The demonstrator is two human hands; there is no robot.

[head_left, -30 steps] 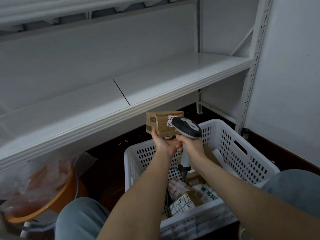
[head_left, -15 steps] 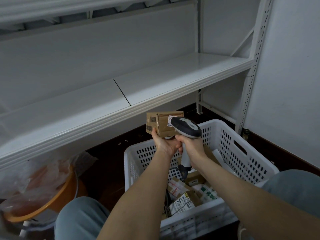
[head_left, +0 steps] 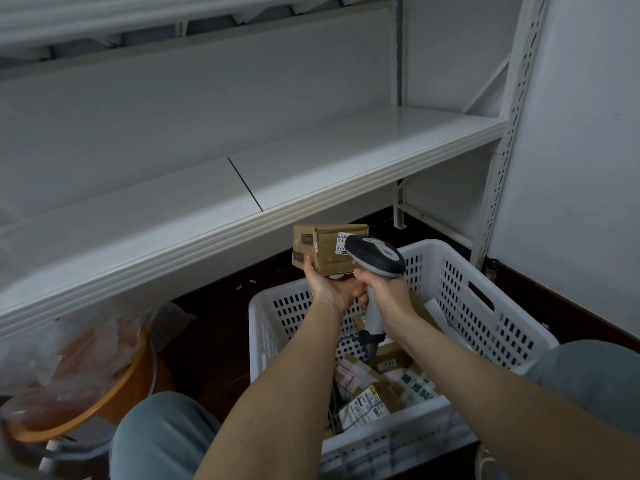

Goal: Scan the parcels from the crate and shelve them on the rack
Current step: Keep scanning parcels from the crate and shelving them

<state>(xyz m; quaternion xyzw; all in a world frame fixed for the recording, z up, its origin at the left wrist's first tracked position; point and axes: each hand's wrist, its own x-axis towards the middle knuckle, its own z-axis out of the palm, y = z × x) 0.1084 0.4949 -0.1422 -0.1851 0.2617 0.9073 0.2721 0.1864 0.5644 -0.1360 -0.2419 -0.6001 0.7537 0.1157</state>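
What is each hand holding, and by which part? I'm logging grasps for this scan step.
The left hand holds the small cardboard parcel from beneath, at its lower edge. The right hand has its grip around the scanner handle.

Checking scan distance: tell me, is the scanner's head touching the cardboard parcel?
Cannot tell. In the head view the scanner head overlaps the parcel's labelled right end, hiding any gap or contact.

Scanner (head_left: 375, 255) hides the parcel label (head_left: 341, 242) (print unreadable).
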